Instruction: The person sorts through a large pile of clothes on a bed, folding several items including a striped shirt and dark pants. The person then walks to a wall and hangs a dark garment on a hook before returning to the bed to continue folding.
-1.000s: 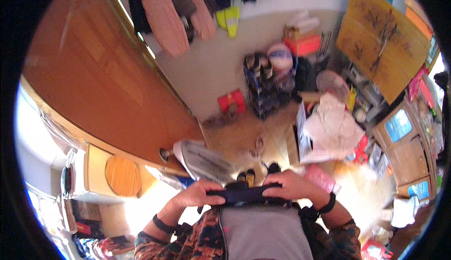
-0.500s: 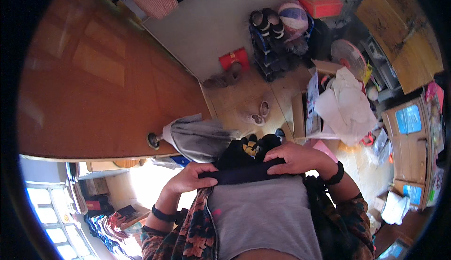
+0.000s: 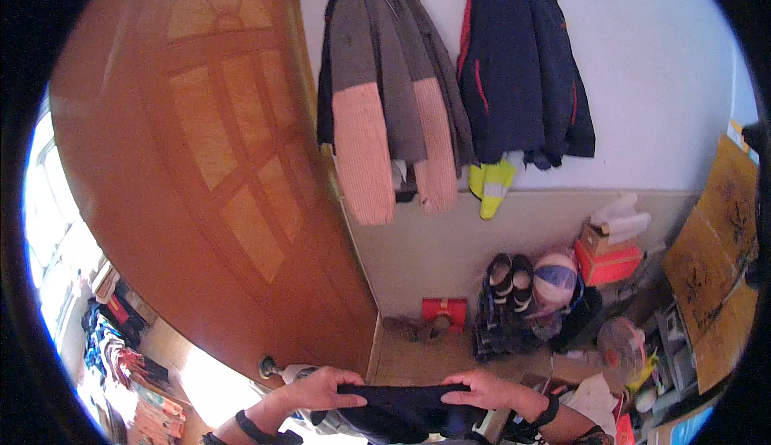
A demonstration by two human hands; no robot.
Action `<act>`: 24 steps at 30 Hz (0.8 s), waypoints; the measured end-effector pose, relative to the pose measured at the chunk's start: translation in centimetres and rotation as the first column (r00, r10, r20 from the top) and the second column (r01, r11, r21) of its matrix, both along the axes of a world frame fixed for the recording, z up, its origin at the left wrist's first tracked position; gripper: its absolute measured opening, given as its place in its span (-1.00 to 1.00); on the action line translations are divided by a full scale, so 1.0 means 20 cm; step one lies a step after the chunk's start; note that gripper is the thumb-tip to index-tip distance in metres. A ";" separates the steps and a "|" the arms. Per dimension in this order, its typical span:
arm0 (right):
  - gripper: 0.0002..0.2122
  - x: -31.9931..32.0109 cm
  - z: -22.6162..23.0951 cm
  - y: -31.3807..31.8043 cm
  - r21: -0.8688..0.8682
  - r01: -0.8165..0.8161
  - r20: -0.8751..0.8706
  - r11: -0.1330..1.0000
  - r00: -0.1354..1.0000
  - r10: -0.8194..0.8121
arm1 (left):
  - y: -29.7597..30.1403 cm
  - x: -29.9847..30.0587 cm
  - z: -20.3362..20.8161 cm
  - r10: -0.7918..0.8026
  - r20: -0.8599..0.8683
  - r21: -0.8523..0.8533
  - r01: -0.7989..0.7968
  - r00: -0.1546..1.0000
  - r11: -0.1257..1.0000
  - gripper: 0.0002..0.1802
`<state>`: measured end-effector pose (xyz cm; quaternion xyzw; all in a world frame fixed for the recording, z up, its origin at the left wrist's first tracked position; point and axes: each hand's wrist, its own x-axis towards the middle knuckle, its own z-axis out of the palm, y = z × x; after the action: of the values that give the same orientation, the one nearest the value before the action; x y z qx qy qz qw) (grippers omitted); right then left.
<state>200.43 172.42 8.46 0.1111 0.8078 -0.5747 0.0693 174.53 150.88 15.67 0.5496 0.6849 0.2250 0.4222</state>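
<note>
A black cloth garment [image 3: 404,410] is stretched level between my two hands at the bottom of the head view. My left hand [image 3: 323,389] pinches its upper left corner, thumb against the cloth. At the upper right corner my right hand [image 3: 484,390] grips it the same way. The lower part of the garment runs out of the picture, so its exact kind cannot be told. Dark bands circle both of my wrists. Just left of my left hand, a pale grey cloth hangs by the door knob [image 3: 269,366].
A brown wooden door [image 3: 241,164] fills the left. Ahead, a brown-and-pink jacket [image 3: 377,83] and a dark jacket [image 3: 522,67] hang on the wall. Below stand a rack with shoes [image 3: 510,280], a ball [image 3: 554,279], a red box [image 3: 606,263] and a fan [image 3: 621,344].
My view has tilted up from my body toward the wall and jackets. Both hands now appear lower in the picture, still gripping the black garment by its two corners.
</note>
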 end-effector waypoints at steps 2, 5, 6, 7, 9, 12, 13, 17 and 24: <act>-0.63 -0.06 0.14 0.07 0.048 0.015 -0.148 0.999 0.989 -0.008 | 0.06 -0.03 0.11 0.074 -0.092 0.054 -0.069 0.993 0.996 -0.72; -0.70 -0.14 0.37 0.11 0.132 0.050 -0.362 0.990 0.932 0.001 | 0.06 -0.08 0.22 0.197 -0.016 0.290 -0.184 0.980 0.939 -0.76; -0.70 -0.16 0.44 0.09 0.192 0.058 -0.357 0.980 0.934 0.015 | 0.03 -0.10 0.25 0.215 -0.023 0.324 -0.196 0.976 0.926 -0.77; -0.71 -0.16 0.50 0.07 0.243 0.057 -0.370 0.968 0.928 0.038 | -0.01 -0.11 0.25 0.214 -0.016 0.353 -0.194 0.977 0.915 -0.76; -0.67 -0.16 0.60 0.02 0.360 0.031 -0.339 0.933 0.936 0.100 | -0.10 -0.13 0.26 0.230 -0.034 0.432 -0.193 0.973 0.881 -0.76; -0.67 -0.18 0.67 -0.04 0.443 0.005 -0.352 0.896 0.921 0.168 | -0.16 -0.15 0.23 0.125 -0.024 0.318 -0.111 0.992 0.942 -0.66; -0.67 -0.18 0.68 -0.06 0.454 0.022 -0.364 0.891 0.917 0.163 | -0.18 -0.14 0.20 0.079 -0.018 0.250 -0.072 0.997 0.965 -0.63; -0.71 -0.26 0.63 0.01 0.442 -0.057 -0.373 0.895 0.896 0.241 | -0.10 -0.06 0.03 -0.145 0.209 -0.029 0.154 0.967 0.988 -0.61; -0.87 -0.58 0.40 0.29 0.137 0.043 -0.604 0.990 0.795 0.050 | 0.13 -0.05 -0.19 0.109 0.879 0.032 -0.285 0.465 0.958 -0.53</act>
<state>188.74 178.24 16.47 -0.0753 0.8269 -0.5202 -0.1998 173.53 153.54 11.86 0.3122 0.4142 0.5772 0.6307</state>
